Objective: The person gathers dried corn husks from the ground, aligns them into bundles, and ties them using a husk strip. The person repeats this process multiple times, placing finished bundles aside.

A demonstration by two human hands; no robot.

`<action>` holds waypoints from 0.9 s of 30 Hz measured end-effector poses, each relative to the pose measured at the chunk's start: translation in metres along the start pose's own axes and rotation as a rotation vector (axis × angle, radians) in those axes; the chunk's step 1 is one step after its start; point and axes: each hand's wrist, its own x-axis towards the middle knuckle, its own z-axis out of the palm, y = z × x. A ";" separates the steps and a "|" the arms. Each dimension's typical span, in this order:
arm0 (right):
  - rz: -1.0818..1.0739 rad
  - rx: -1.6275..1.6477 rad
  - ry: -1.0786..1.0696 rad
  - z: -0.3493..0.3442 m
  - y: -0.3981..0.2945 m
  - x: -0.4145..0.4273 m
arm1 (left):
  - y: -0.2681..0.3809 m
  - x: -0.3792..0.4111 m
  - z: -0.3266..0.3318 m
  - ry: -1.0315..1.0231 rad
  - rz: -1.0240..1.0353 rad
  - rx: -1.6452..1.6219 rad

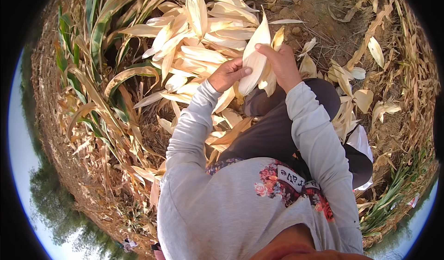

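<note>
My left hand (pixel 229 75) pinches the near left edge of a broad, pale, dry corn husk (pixel 256 60), its thumb lying flat on the face. The husk stands on a slant, with its pointed tip up and away from me. My right hand (pixel 282 65) grips the husk's right side, thumb across it. More yellowed husk pieces (pixel 269 79) hang below the right palm. Whether an ear of corn sits behind these leaves is hidden. Just beyond and left of my hands spreads a heap of pale corn husks (pixel 204 53), many lying with their tips aligned.
Partly green corn stalks (pixel 92 62) lie thick on the left. Loose torn husks (pixel 345 76) are scattered on the brown soil (pixel 312 17) to the right. My bent knee (pixel 321 95) in dark trousers is under my right wrist. A white bag or cloth (pixel 360 142) lies beside my leg.
</note>
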 end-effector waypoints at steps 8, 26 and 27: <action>-0.076 0.185 -0.114 -0.006 0.001 -0.001 | -0.100 0.067 -0.174 1.250 -0.183 0.700; -0.388 -0.318 0.057 -0.019 0.005 -0.010 | 0.082 -0.021 -0.077 0.368 0.084 0.043; -0.414 -0.378 0.008 -0.023 0.007 -0.008 | 0.081 -0.018 -0.063 0.365 0.063 0.081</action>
